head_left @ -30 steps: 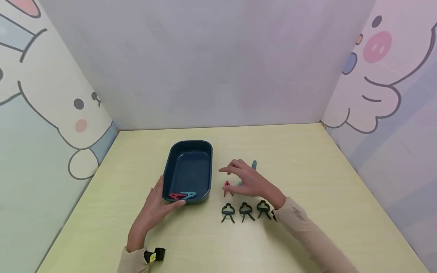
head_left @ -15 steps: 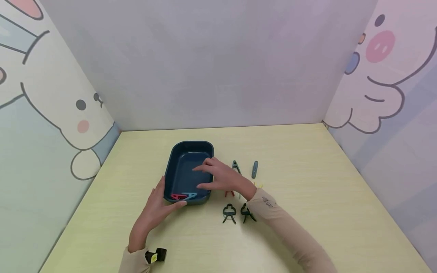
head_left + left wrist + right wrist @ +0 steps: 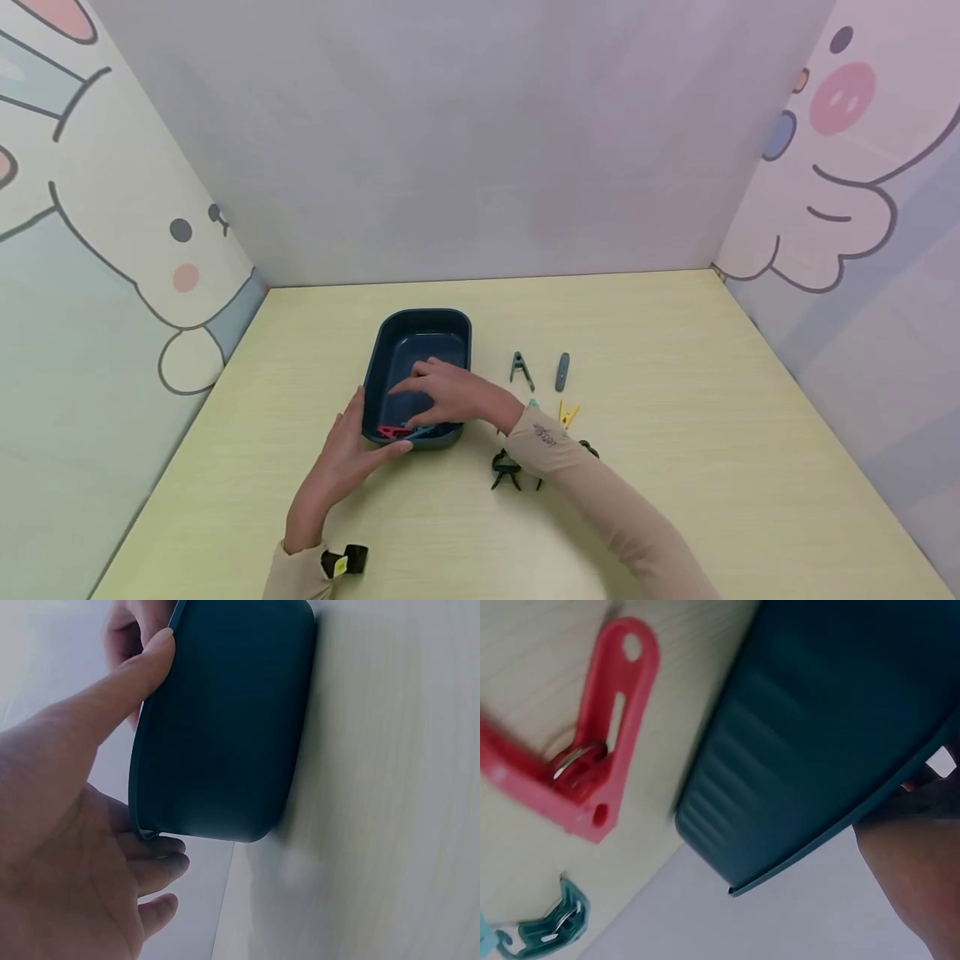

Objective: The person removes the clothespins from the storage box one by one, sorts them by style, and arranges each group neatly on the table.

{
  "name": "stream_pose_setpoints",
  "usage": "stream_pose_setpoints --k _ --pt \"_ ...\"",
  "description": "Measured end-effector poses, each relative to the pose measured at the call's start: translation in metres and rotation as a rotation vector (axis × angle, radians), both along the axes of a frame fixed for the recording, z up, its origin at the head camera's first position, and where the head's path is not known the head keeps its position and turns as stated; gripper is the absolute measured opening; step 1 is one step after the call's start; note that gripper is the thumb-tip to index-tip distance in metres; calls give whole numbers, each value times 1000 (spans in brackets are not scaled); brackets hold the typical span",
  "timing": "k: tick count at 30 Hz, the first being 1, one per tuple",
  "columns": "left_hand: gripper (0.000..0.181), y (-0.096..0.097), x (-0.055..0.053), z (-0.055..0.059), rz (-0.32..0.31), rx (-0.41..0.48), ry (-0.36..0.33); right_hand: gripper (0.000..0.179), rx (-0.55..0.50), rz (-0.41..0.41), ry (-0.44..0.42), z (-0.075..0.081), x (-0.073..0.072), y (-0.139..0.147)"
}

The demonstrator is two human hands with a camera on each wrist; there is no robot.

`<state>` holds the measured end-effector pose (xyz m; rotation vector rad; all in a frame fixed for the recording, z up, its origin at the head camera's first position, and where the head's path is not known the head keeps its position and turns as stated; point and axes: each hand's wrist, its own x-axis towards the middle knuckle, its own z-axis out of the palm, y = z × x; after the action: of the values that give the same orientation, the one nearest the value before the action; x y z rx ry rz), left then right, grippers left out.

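Observation:
A dark blue tray [image 3: 457, 333] stands on the table. Red [image 3: 390, 432] and blue [image 3: 422, 432] spring clips lie at its near end. My left hand [image 3: 343, 458] spans the tray's near left corner, thumb along the near rim, extended fingers against the left side; in the left wrist view the thumb touches the rim. My right hand [image 3: 448, 393] reaches over the tray's right side, thumb and forefinger spread apart above the clips. The thumb's tip is close to the blue clip; contact cannot be made out. The right wrist view hides most of the hand behind the tray wall.
Right of the tray lie a grey-green clip [image 3: 521, 371], a grey-blue clip [image 3: 562, 372], a yellow clip [image 3: 567, 414] and black clamps [image 3: 506, 469]. The right forearm covers some. A red clip [image 3: 615, 712] lies beside the tray. Walls border the table's back and sides.
My right hand has moved left from above the loose clips on the table to inside the tray's near end, dropping toward the clips there. The left hand stays at its corner.

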<state>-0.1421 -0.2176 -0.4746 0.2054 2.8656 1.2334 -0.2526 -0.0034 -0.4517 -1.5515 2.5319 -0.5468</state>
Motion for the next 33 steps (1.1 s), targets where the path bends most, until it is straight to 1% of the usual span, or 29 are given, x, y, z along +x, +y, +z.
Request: stream_pose_setpoints --k 9,11,14,18,20,26,33 --pt "116 1 0 2 5 -18 -25 59 132 22 -52 -2 -4 -19" --pt "116 1 0 2 4 -17 -27 58 151 30 -62 -3 -5 -22" --pt "115 2 -1 1 4 -20 -30 55 168 31 -103 -4 -5 -27" --pt "116 2 -1 1 9 -24 -44 52 194 16 -150 -6 -4 -31" --pt "116 3 -1 1 11 -24 -48 51 207 11 -154 -8 -4 -32" --pt "115 2 -1 1 0 -13 -21 49 230 2 -142 -10 -4 -33" --pt "112 1 -1 0 -15 2 11 48 253 6 -159 -13 -4 -35"
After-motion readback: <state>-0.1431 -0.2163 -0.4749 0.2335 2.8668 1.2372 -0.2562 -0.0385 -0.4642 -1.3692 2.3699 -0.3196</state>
